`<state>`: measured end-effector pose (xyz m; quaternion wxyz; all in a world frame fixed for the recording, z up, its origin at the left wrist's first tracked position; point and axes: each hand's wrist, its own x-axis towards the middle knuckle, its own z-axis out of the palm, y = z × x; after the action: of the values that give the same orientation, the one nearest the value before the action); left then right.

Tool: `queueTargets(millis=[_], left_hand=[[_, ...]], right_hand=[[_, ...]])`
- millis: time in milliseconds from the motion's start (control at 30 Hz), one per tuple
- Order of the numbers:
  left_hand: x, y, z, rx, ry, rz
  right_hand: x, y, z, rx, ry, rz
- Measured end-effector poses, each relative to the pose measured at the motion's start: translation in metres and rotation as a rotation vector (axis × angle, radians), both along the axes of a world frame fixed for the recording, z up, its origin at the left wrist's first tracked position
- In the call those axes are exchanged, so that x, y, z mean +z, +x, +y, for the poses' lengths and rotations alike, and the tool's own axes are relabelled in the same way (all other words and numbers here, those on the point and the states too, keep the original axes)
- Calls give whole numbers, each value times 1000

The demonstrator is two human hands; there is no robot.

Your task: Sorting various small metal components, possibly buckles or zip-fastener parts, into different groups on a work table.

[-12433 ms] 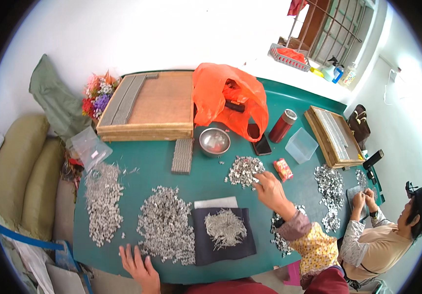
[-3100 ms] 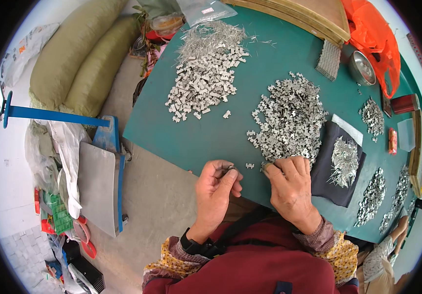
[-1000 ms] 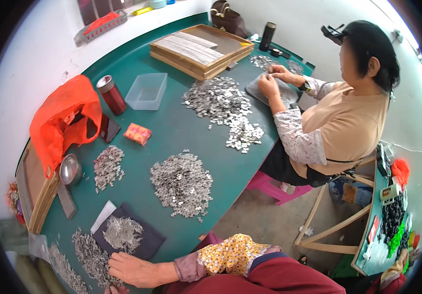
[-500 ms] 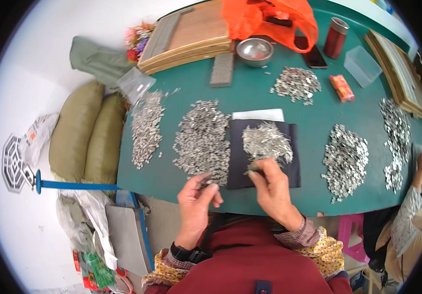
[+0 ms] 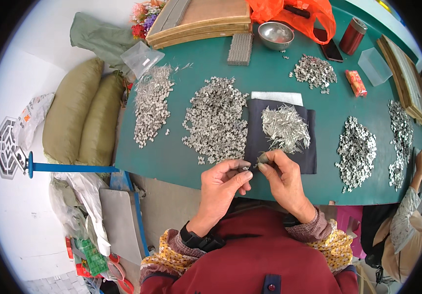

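Observation:
My left hand [image 5: 224,182] pinches a small silvery metal piece [image 5: 245,168] between thumb and fingers at the table's near edge. Close beside it, my right hand [image 5: 284,180] has thumb and forefinger pressed together; whatever is between them is too small to make out. Dark coverings show on some fingertips. Just beyond the hands, a heap of thin metal pins [image 5: 285,128] lies on a folded dark cloth [image 5: 309,164]. Left of the cloth spreads a large pile of small metal pieces [image 5: 216,120].
More metal pieces lie in piles at the left [image 5: 151,115], right [image 5: 356,154] and back [image 5: 314,72]. Behind stand a metal bowl [image 5: 275,36], wooden frames [image 5: 206,32], an orange bag [image 5: 314,14] and a red flask [image 5: 353,36]. Another person's hand [image 5: 421,164] rests at the far right.
My hands have come together, the left moving right toward the right hand. The right hand has drawn back from the pin heap. The whole view has shifted.

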<state>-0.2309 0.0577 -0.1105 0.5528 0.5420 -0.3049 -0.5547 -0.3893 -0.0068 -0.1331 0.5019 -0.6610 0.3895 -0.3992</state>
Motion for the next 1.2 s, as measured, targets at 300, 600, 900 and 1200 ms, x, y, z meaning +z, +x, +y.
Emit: queueTargets(millis=[300, 600, 900, 1200], left_hand=[[-12, 8, 12, 21, -54, -53], [-19, 15, 18, 2, -18, -21], [-19, 19, 22, 18, -39, -51], [-23, 23, 25, 50, -43, -75]], right_hand=[[-1, 11, 10, 117, -2, 14], [-2, 16, 14, 187, 106, -6], [-4, 23, 14, 169, 111, -9], [-11, 28, 16, 191, 213, -84]])
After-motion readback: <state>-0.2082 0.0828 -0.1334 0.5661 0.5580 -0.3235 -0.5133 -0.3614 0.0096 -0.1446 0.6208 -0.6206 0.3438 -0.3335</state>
